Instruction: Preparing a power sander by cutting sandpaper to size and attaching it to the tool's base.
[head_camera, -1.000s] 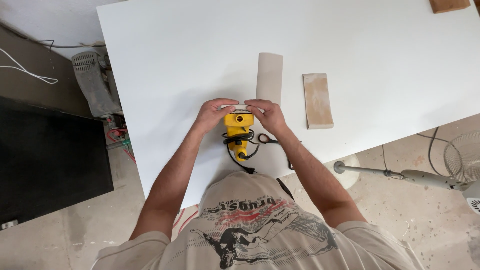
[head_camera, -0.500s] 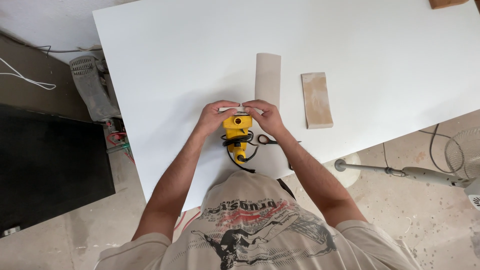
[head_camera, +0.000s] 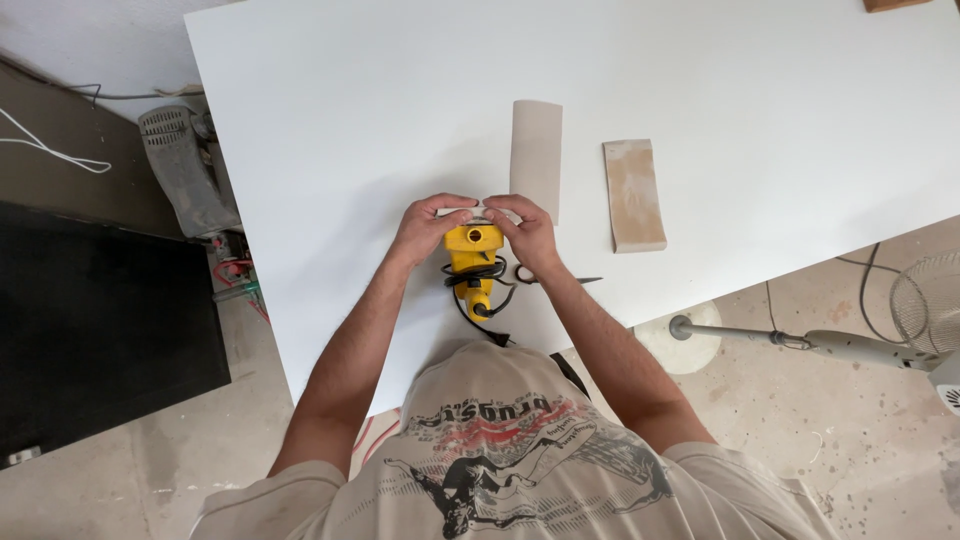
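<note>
The left hand (head_camera: 432, 225) and the right hand (head_camera: 522, 230) meet fingertip to fingertip over the front end of a yellow power sander (head_camera: 473, 262), each curled around one side of the tool's head. The fingers pinch something small and pale at the tool's top edge; what it is cannot be made out, since the fingers cover it. The sander lies on the white bench (head_camera: 330, 130) near its 6 o'clock edge, its body running toward the person, with a black cord (head_camera: 488, 300) looped around its handle and trailing off the bench edge, where the person's shirt hides the rest.

At about 1 o'clock from the hands a grey strip of sandpaper (head_camera: 536, 155) lies flat, its near end just beside the right hand. At 3 o'clock from that strip, apart from it, lies a tan worn sandpaper strip (head_camera: 633, 195). A thin dark tool (head_camera: 560, 279) lies just beside the right wrist, partly hidden by it.

A brown wooden piece (head_camera: 895, 4) at the far 1 o'clock corner is cut off by the frame. On the floor at 9 o'clock sits a grey machine (head_camera: 185, 180); at 4 o'clock a standing fan (head_camera: 925, 305) is cut off at the edge.
</note>
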